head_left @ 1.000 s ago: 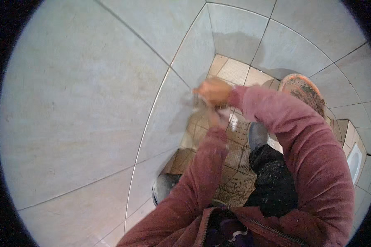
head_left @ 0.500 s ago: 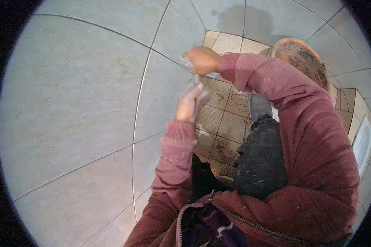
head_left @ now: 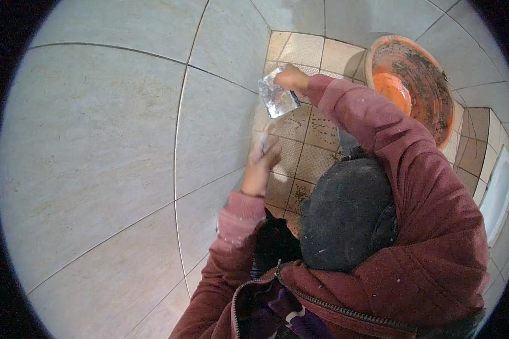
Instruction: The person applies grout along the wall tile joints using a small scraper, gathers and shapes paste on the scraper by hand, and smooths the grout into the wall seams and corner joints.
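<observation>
Two hands are left of the orange bucket [head_left: 435,99]: the right hand [head_left: 292,79] grips a shiny silver plate [head_left: 279,103], well apart from the bucket; the left hand [head_left: 260,166], lower left of the bucket, is blurred beside a thin pale shape [head_left: 264,140], so I cannot tell whether it grasps that. Dirt-marked floor tiles [head_left: 315,163] extend left of the bucket.

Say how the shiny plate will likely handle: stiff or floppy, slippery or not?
The plate is probably stiff: it looks flat though the right hand grips it at one end. Its shiny face may be slippery. Looking thin, it's likely light.
</observation>
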`<state>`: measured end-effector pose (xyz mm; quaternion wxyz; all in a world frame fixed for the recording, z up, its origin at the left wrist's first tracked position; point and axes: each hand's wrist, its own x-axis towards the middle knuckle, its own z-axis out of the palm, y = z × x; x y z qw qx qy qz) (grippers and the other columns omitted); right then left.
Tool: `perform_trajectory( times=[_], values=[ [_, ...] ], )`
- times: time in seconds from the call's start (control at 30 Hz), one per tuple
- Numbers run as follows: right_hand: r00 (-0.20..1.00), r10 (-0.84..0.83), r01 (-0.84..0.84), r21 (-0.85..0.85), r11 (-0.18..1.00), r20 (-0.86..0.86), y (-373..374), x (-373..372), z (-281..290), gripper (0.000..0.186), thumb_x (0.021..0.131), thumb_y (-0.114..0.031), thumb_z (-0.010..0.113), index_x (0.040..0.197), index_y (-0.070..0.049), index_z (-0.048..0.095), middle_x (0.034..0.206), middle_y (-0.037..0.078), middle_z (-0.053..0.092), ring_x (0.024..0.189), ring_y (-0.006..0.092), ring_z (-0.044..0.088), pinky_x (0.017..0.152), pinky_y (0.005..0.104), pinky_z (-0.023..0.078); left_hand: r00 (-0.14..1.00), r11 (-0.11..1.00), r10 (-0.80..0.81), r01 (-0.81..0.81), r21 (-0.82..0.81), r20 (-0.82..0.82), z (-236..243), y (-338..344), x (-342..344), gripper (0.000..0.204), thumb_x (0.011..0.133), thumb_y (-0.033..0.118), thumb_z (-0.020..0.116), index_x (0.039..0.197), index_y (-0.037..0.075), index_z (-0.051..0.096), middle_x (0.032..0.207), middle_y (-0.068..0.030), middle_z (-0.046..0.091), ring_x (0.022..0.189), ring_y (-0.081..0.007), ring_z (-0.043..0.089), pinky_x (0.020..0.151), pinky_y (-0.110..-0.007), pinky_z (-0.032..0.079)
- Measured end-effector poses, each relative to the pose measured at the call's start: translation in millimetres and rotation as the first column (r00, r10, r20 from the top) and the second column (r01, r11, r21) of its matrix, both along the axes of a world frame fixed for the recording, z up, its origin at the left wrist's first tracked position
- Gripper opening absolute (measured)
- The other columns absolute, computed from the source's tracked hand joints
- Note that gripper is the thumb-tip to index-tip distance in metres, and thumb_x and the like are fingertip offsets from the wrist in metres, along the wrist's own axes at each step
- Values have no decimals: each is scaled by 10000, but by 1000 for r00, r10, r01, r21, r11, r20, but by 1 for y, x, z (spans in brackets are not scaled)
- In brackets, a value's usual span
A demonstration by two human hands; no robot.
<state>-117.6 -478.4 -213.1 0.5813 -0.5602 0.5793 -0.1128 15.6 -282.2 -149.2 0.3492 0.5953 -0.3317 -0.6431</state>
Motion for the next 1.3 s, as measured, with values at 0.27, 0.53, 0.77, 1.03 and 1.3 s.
perform_trajectory(
  times=[0.27, 0.53, 0.77, 1.03, 1.3],
  values=[
    [955, 13, -17, 10, 1000, 298, 2, 32, -70, 280, 744, -214, 585, 870, 36, 589, 762, 143, 594, 667, 194, 585, 563, 352, 446, 852, 897, 413, -319, 306, -322, -38, -13, 11, 532, 867, 229, 458, 1305, 21, 239, 1227, -159, 416, 1093, -275, 441, 914, -380, 367],
    [944, -75, 75, 13, 997, 321, 21, 48, -69, 265, 840, -207, 420, 851, -9, 596, 755, 120, 601, 678, 197, 591, 606, 360, 464, 923, 932, 363, -357, 69, -128, -44, -110, 9, 262, 833, 199, 478, 1008, 5, 503, 867, -118, 574, 671, -212, 597, 529, -293, 520],
    [796, -166, 28, 238, 971, 582, 16, 53, -79, 188, 811, -122, 462, 816, 43, 551, 737, 126, 580, 583, 203, 562, 517, 342, 454, 960, 961, 273, -275, 29, 57, -34, -120, 3, 192, 797, 118, 500, 904, -37, 534, 753, -121, 582, 498, -191, 568, 433, -278, 500],
    [826, 158, 62, -366, 929, 541, 19, 70, -110, 182, 783, -123, 484, 793, 39, 566, 755, 142, 579, 547, 207, 544, 518, 338, 440, 928, 947, 321, -316, -54, 189, -19, -123, -1, 125, 757, 51, 475, 778, -44, 554, 627, -103, 573, 446, -149, 533, 355, -242, 393],
    [902, -105, 80, 77, 994, 419, 24, 60, -8, 241, 807, -140, 488, 965, 18, 580, 914, 154, 607, 822, 254, 577, 738, 354, 436, 943, 950, 297, -276, -149, 147, 20, -111, -3, 122, 745, 31, 468, 780, -55, 549, 625, -110, 572, 438, -151, 527, 347, -248, 397]
  ],
)
